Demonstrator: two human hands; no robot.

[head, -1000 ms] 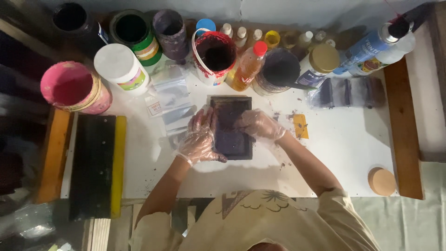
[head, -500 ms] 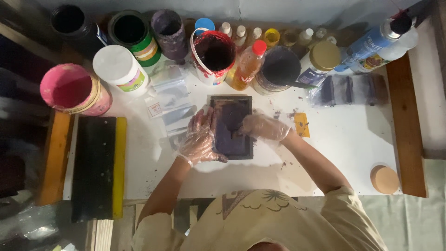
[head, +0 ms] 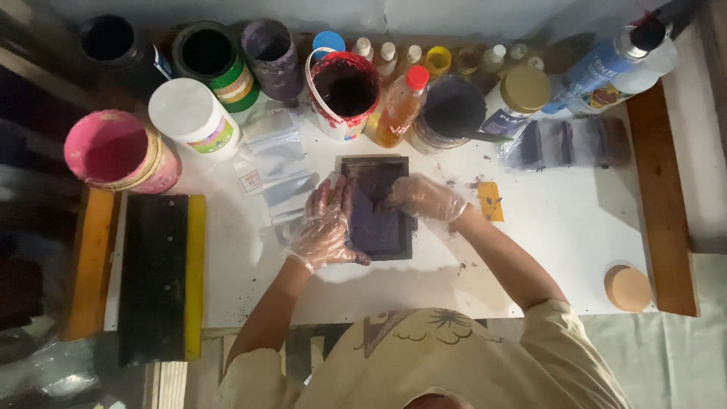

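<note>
Head view: white table (head: 575, 227) crowded with paint tubs along the back, a black-and-yellow squeegee (head: 155, 273) at left. Mid-table lies the small dark frame (head: 376, 208), its mesh already smeared purple. Left hand (head: 324, 231) clasps its left edge; right hand (head: 424, 198), fingers spread, presses the mesh. Spreading looks partway done.

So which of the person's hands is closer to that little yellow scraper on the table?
The right hand. It rests on the dark frame's right edge, with the yellow scraper just beyond it, apart. The left hand grips the frame's far side, the frame lying between it and the scraper.
</note>
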